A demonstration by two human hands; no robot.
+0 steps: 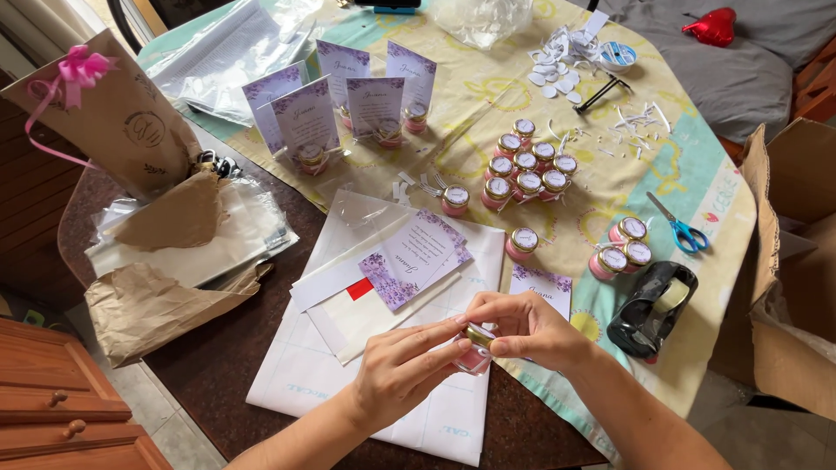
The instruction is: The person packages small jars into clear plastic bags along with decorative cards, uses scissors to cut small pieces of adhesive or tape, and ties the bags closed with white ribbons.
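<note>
Both of my hands meet over the white sheets near the table's front edge, holding one small pink jar with a gold lid [476,348]. My left hand [402,372] grips the jar from below and the left. My right hand [522,324] pinches its lid from above and the right. Just behind my hands lie purple floral cards [414,258], and another card [542,285] sits by my right hand. A single jar [522,243] stands beyond it.
Several more pink jars [525,167] cluster mid-table, with three [622,250] at right. Standing floral cards [341,96] with jars line the back. A black tape dispenser [650,310], blue scissors [678,227], brown paper bags [117,122], paper scraps [566,52] and a cardboard box [792,261] surround them.
</note>
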